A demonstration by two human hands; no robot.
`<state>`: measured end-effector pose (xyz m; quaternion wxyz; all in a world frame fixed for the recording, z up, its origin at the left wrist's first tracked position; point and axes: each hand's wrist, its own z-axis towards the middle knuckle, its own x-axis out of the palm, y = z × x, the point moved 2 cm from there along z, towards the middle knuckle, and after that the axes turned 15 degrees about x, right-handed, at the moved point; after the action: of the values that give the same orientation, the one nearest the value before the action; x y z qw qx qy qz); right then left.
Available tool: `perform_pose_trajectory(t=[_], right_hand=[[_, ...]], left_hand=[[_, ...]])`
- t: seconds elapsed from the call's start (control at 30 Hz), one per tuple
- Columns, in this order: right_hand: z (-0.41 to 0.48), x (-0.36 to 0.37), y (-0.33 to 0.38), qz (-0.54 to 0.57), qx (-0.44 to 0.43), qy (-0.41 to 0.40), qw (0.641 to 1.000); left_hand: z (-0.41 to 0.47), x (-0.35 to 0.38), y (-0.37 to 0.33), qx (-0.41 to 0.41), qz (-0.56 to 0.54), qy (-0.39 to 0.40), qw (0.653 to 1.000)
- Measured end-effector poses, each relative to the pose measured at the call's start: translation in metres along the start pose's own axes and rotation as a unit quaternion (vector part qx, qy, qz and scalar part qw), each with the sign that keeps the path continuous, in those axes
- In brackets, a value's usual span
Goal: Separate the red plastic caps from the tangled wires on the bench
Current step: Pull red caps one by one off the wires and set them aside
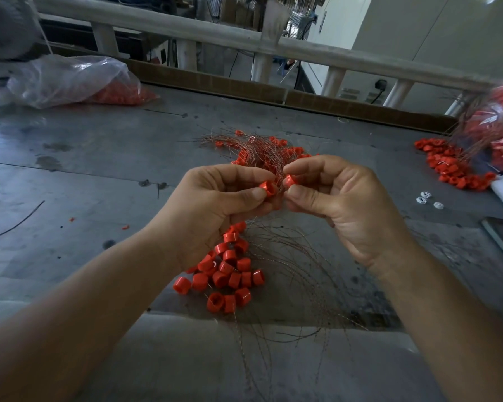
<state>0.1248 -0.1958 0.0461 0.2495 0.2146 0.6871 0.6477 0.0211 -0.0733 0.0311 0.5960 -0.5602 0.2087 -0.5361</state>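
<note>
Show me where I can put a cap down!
Left of the left hand, the bench is mostly bare, from the plastic bag down to the near edge. Crowded: caps and wires in the middle, and a cap heap at far right.

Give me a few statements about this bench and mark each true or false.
1. The left hand pinches a red cap. True.
2. The right hand holds nothing. False: it pinches another cap.
3. The plastic bag at the far left holds red caps. True.
4. The small white bits lie left of the hands. False: they lie to the right.
5. A pile of caps lies on the bench below the left hand. True.
</note>
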Motion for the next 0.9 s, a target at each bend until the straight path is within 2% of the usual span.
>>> perform_pose_trajectory(t=[0.37,0.9], right_hand=[[-0.004,0.008,0.002,-0.121,-0.081,-0.031,0.989],[-0.006,0.015,-0.002,-0.218,-0.121,-0.08,0.965]], left_hand=[[-0.001,0.002,0.0,0.027,0.063,0.012,0.998],[-0.001,0.0,-0.003,0.055,0.142,0.002,0.988]])
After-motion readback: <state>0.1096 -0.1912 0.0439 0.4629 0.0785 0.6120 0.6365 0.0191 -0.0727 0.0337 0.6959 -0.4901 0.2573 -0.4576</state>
